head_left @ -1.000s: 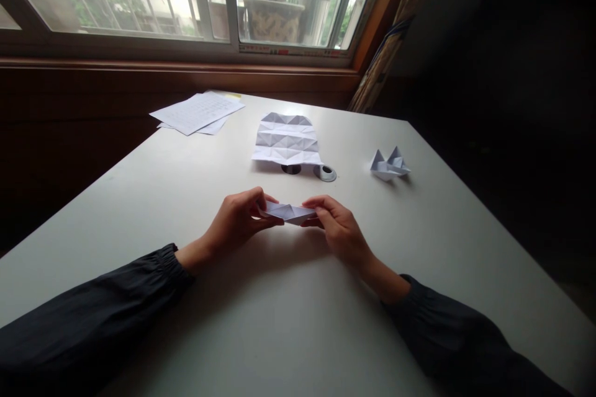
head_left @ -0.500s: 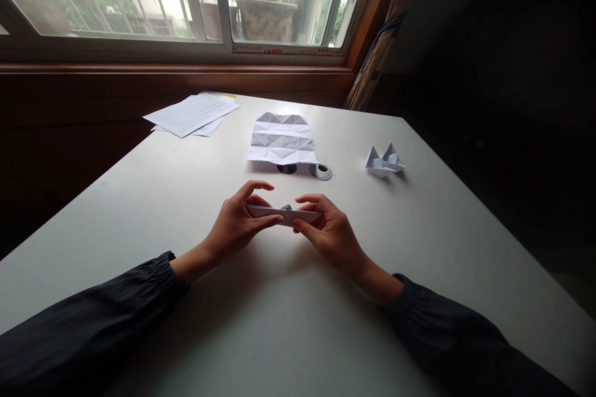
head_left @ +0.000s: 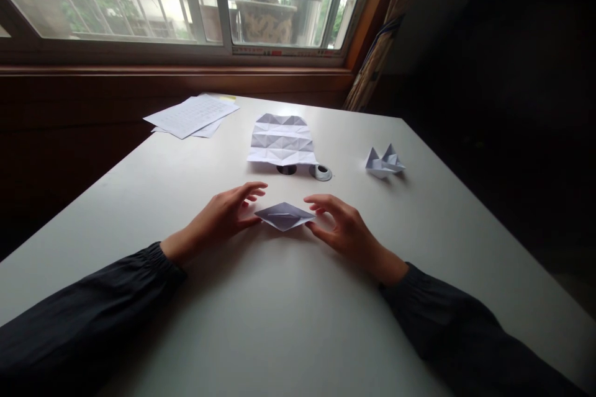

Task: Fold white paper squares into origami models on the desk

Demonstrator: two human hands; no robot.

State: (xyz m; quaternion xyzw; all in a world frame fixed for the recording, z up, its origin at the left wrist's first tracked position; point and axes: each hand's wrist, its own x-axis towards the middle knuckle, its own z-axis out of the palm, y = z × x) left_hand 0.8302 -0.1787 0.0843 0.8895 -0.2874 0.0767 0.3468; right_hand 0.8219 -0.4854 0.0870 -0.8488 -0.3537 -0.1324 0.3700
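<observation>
A small white folded paper boat [head_left: 284,223], its top spread into a diamond shape, sits on the table between my hands. My left hand [head_left: 226,211] is at its left tip, with the thumb near or touching that point and the other fingers curved apart from the thumb. At the right tip is my right hand [head_left: 342,223], thumb and fingers likewise parted around the end. Neither hand is closed on the paper. Whether the thumbs press lightly on the tips I cannot tell.
Beyond my hands lies a creased white paper sheet [head_left: 282,141], partly over a dark table hole. A round ring [head_left: 321,172] is beside it. A twin-peaked folded paper boat [head_left: 385,162] stands right. Written sheets [head_left: 190,116] lie far left on the white table [head_left: 279,322].
Both hands have loosened their pinch on the paper boat and moved outward. The boat has opened from a thin edge-on strip into a diamond shape.
</observation>
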